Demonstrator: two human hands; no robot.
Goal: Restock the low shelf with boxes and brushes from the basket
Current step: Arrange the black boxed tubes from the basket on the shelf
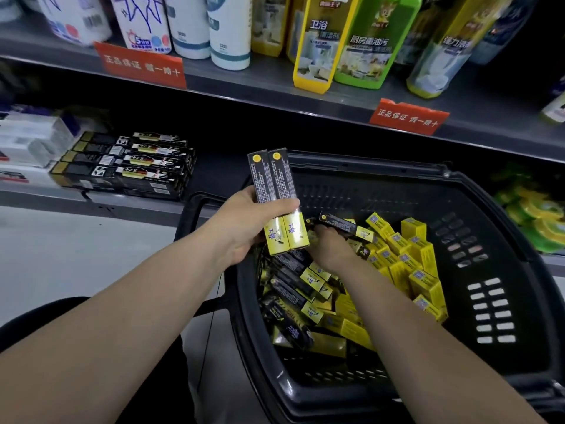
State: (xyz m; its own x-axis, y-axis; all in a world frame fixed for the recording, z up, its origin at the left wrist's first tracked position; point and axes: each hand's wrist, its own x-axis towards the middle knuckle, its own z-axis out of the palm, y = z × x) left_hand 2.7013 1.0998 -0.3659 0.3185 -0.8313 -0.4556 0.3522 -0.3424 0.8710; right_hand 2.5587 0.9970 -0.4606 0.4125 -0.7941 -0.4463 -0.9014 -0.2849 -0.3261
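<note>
My left hand grips two long black-and-yellow boxes side by side, held upright above the left rim of the black basket. Inside the basket, my right hand reaches down into a heap of the same black-and-yellow boxes and its fingers close on one box at the top of the heap. Small yellow boxes fill the basket's right side. On the low shelf at the left, several black-and-gold boxes lie stacked flat.
White packages sit at the far left of the low shelf. The upper shelf carries white bottles and yellow and green cleaner bottles, with red price tags on its edge. Green-yellow packs lie at the right.
</note>
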